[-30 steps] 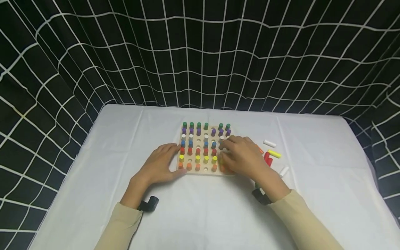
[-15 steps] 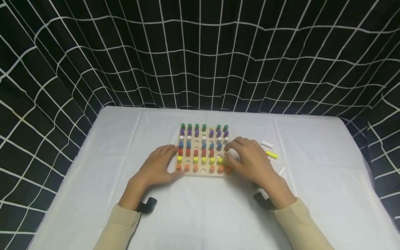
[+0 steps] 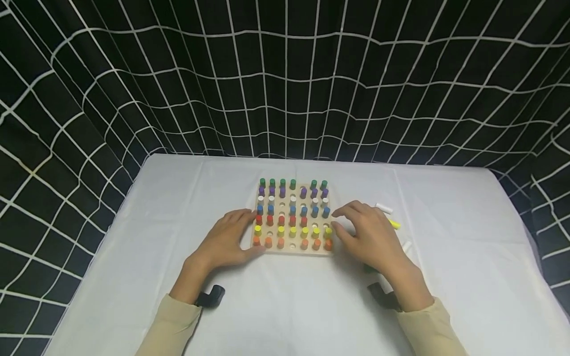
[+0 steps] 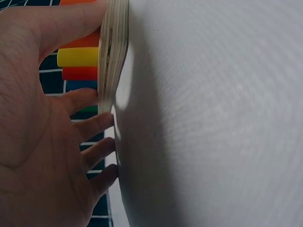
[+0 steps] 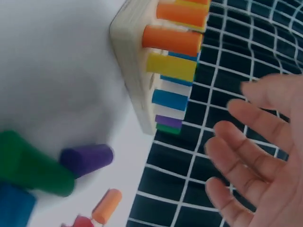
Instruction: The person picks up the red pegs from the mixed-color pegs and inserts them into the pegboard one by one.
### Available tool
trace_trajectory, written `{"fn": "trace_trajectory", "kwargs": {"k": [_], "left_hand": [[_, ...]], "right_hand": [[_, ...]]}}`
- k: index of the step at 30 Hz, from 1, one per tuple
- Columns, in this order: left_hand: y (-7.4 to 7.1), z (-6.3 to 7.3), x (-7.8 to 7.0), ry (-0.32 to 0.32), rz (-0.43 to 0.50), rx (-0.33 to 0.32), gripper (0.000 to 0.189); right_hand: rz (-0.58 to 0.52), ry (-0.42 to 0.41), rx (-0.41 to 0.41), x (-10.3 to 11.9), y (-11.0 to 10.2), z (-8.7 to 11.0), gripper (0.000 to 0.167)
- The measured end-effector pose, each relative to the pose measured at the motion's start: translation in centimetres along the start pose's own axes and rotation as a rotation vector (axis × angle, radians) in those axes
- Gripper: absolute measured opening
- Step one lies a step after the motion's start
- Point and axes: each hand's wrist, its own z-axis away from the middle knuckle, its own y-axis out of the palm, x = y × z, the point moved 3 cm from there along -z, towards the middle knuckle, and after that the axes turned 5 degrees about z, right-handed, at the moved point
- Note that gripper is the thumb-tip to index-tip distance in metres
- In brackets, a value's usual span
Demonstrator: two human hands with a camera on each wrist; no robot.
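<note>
A light wooden pegboard [image 3: 299, 251] lies on the white cloth, with rows of green, purple, white, blue, red, yellow and orange pegs standing in it. A few holes show bare. My left hand [image 3: 224, 240] steadies its left side, thumb at the front left corner. In the left wrist view that thumb [image 4: 78, 21] lies against the layered board edge [image 4: 112, 52], and the forefinger touches it further along. Just off the board's right side, my right hand [image 3: 371, 240] holds nothing, its fingers loosely bent. Nearest to it stand a yellow peg [image 3: 328, 233] and an orange peg [image 3: 328, 244].
Loose pegs lie right of the board, partly behind the right hand: a white peg [image 3: 384, 208] and a yellow peg [image 3: 395, 224]. The right wrist view adds a green peg [image 5: 35, 163], a purple peg [image 5: 87, 160] and others. Dark netted curtain [image 3: 303, 89] surrounds the table.
My right hand has drawn back rightward off the board, uncovering the yellow and orange pegs at the right end. It now covers the loose red pegs. The left hand stays in place.
</note>
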Motion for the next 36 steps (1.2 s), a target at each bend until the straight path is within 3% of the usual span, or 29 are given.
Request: {"fn": "trace_trajectory", "kwargs": {"k": [7, 18, 25, 36], "left_hand": [[0.4, 0.0, 0.1, 0.001, 0.001, -0.011, 0.089], [0.3, 0.1, 0.4, 0.003, 0.008, -0.016, 0.089], [-0.1, -0.4, -0.2, 0.013, 0.016, -0.011, 0.090], [0.2, -0.2, 0.4, 0.006, 0.010, -0.007, 0.090]], "right_hand": [[0.007, -0.001, -0.031, -0.4, -1.1, 0.5, 0.019], [0.061, 0.055, 0.090, -1.8, -0.8, 0.9, 0.024], [0.090, 0.132, 0.110, -4.0, -2.1, 1.8, 0.024], [0.102, 0.167, 0.144, -6.1, -1.3, 2.7, 0.012]]}}
